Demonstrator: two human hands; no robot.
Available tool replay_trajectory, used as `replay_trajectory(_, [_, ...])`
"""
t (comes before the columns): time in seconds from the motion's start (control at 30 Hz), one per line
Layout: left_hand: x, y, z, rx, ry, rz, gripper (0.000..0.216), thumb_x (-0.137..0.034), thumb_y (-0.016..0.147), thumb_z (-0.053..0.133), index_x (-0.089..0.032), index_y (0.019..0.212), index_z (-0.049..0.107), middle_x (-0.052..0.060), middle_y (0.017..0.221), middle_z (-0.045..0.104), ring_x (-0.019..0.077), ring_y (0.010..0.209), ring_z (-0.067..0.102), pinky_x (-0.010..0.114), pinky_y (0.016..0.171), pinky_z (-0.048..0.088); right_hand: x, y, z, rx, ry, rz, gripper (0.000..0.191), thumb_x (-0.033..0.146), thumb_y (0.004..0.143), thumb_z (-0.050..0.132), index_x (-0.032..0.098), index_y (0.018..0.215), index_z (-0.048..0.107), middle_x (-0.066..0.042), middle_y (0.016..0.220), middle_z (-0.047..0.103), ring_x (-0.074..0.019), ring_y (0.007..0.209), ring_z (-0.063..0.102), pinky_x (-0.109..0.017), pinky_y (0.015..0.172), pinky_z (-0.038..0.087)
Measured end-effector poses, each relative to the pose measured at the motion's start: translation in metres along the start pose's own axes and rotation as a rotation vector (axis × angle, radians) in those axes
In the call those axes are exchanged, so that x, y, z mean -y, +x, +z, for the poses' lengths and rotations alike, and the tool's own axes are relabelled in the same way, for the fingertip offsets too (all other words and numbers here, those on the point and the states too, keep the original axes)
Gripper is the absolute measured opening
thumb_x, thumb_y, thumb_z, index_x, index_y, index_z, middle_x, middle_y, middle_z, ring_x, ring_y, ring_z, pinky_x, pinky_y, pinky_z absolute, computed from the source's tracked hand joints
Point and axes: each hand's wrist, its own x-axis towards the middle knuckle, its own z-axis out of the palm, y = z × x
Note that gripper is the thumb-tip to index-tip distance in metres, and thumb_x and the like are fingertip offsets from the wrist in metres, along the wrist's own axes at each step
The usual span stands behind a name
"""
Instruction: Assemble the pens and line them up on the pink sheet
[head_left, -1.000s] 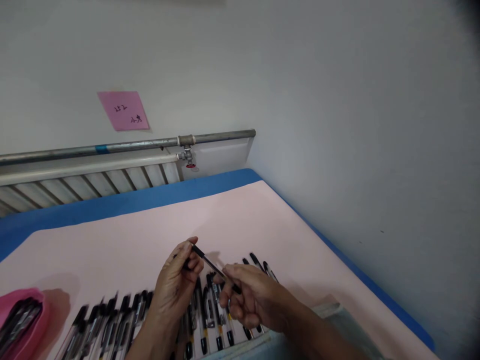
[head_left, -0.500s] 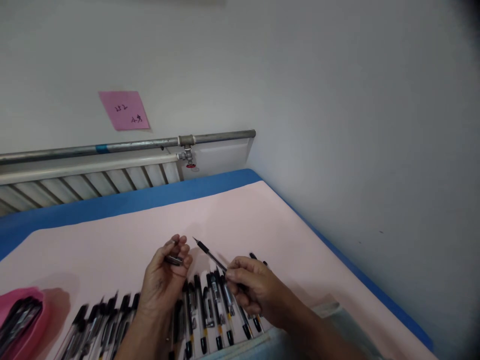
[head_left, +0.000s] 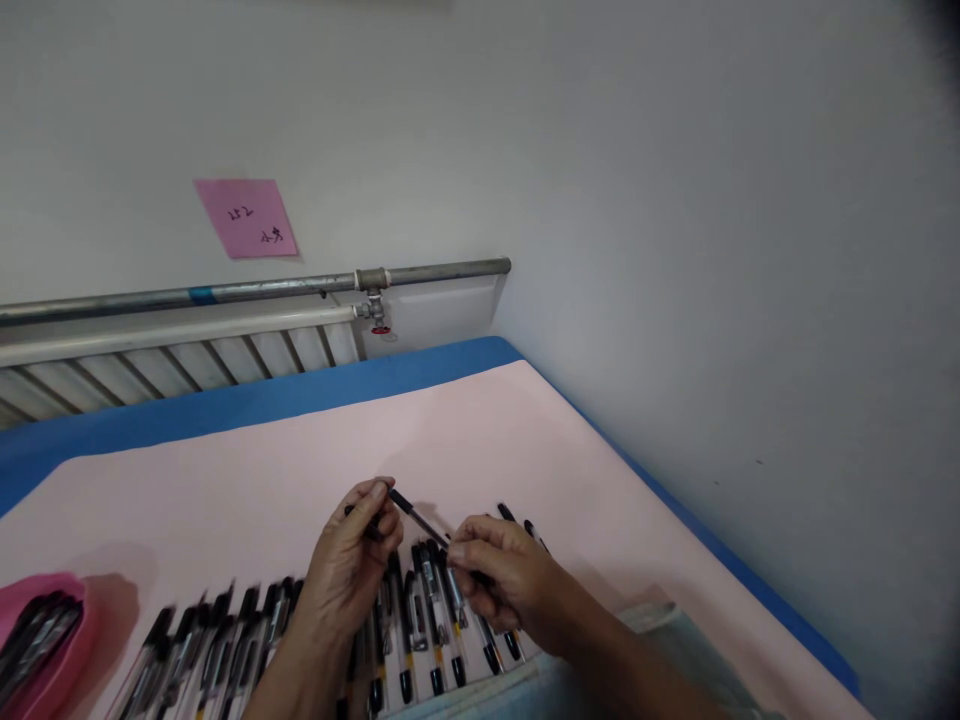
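Observation:
A clear-barrelled gel pen with a black grip slants between my hands, its tip end pointing up and left. My right hand is closed around its rear part. At the tip end, the thumb and forefinger of my left hand are pinched together, covering the point. A short black piece, which looks like a pen cap, lies in the curled fingers of that same hand. Below both hands, a row of black-capped pens lies on the pink sheet. More pens lie to the left, partly behind my left forearm.
At the lower left stands a pink container with several dark pens in it. The table's blue edge borders the sheet. Behind it are a radiator, a pipe and a pink note on the wall.
My left hand has moved up and right to the pen's tip, and its thumb and forefinger have closed there. My right hand has hardly moved and still holds the pen.

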Motion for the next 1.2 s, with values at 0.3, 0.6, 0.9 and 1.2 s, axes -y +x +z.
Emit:
replay_trajectory(0.3, [-0.031, 0.017, -0.021, -0.215, -0.243, 0.096, 0.002, -0.010, 0.071, 0.058, -0.012, 0.070, 0.058, -0.003, 0.057, 0.046, 0.0036, 0.045, 0.041, 0.013, 0.037, 0.031, 0.010, -0.015, -0.040, -0.280, -0.597, -0.207, 0.017, 0.029, 0.074, 0.051, 0.017, 0.066, 0.060, 0.003, 0.057, 0.050, -0.0088, 0.054, 0.043, -0.020, 0.049, 0.030])
replay_trajectory(0.6, [-0.015, 0.015, -0.016, -0.193, -0.189, 0.001, 0.007, -0.008, 0.073, 0.052, -0.011, 0.070, 0.057, -0.002, 0.057, 0.046, 0.0057, 0.045, 0.043, 0.014, 0.035, 0.032, -0.028, -0.044, -0.081, -0.756, -1.030, -0.184, 0.016, 0.029, 0.075, 0.048, 0.018, 0.069, 0.058, -0.001, 0.067, 0.057, -0.0142, 0.064, 0.050, -0.025, 0.059, 0.034])
replay_trajectory(0.9, [0.013, -0.004, 0.002, -0.074, 0.068, -0.135, 0.009, -0.016, 0.064, 0.066, -0.011, 0.070, 0.061, 0.000, 0.060, 0.053, 0.0071, 0.047, 0.045, 0.017, 0.037, 0.036, -0.039, -0.052, -0.076, -0.762, -1.141, -0.197, 0.021, 0.034, 0.082, 0.044, 0.019, 0.079, 0.058, -0.003, 0.075, 0.059, -0.0154, 0.067, 0.051, -0.026, 0.060, 0.033])
replay_trajectory(1.2, [0.049, -0.042, 0.033, 0.021, 0.322, -0.364, 0.021, -0.028, 0.058, 0.073, -0.015, 0.071, 0.062, 0.003, 0.058, 0.061, 0.0054, 0.039, 0.043, 0.015, 0.036, 0.031, -0.027, -0.059, -0.054, -0.398, -0.717, -0.275, 0.021, 0.034, 0.081, 0.049, 0.018, 0.087, 0.062, -0.001, 0.074, 0.059, -0.0135, 0.069, 0.051, -0.022, 0.060, 0.038])
